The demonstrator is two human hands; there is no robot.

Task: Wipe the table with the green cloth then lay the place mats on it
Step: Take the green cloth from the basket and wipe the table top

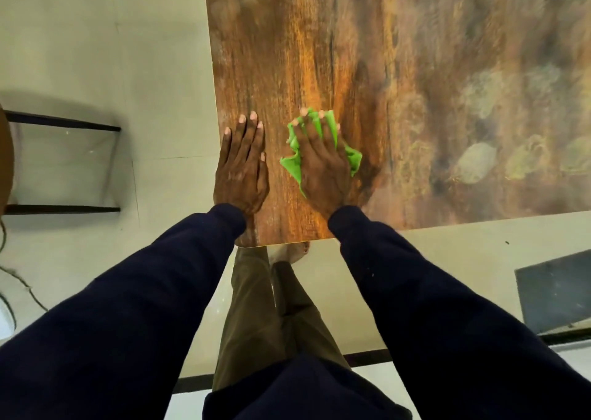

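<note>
Sleeve (447, 307), right hand (321, 167) flat atop green cloth (292, 163), likely pressing onto table (415, 51)

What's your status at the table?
Left hand flat on table, holding nothing. Right hand pressing cloth down, fingers straight. Mats not yet laid.

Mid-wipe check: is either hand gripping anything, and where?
Nothing is gripped. The right hand presses flat on the middle of the green cloth, whose edges stick out around it; the left hand lies flat on the table.
</note>
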